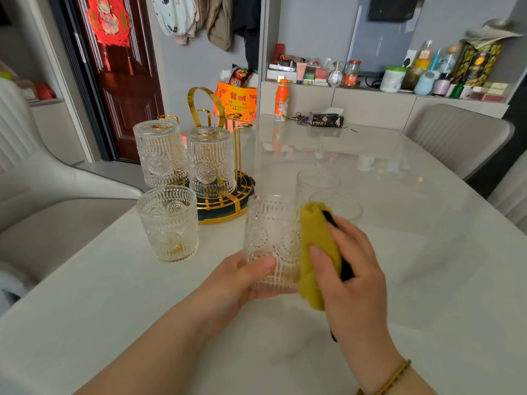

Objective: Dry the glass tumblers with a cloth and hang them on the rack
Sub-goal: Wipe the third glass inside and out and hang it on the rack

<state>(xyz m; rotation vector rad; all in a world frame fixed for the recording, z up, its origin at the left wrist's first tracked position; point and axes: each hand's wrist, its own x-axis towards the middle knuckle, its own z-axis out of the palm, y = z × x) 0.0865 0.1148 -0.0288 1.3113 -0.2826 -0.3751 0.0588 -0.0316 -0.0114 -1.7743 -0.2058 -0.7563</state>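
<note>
My left hand [245, 273] grips an embossed glass tumbler [271, 240] by its base, just above the table. My right hand [350, 260] holds a yellow cloth [316, 246] with a black edge and presses it against the tumbler's right side. Behind them a gold wire rack [225, 201] on a dark round base carries two tumblers hung upside down, one at the left [159, 152] and one at the right [211, 161]. Another tumbler [168, 223] stands upright in front of the rack. Two more clear glasses [316, 183] [339, 206] stand behind the cloth.
The white table [399, 252] has grey chairs on the left [42, 195] and at the far right [456, 138]. An orange bottle [281, 101], keys and a tissue pack [326, 119] lie at its far end. A cluttered shelf runs behind.
</note>
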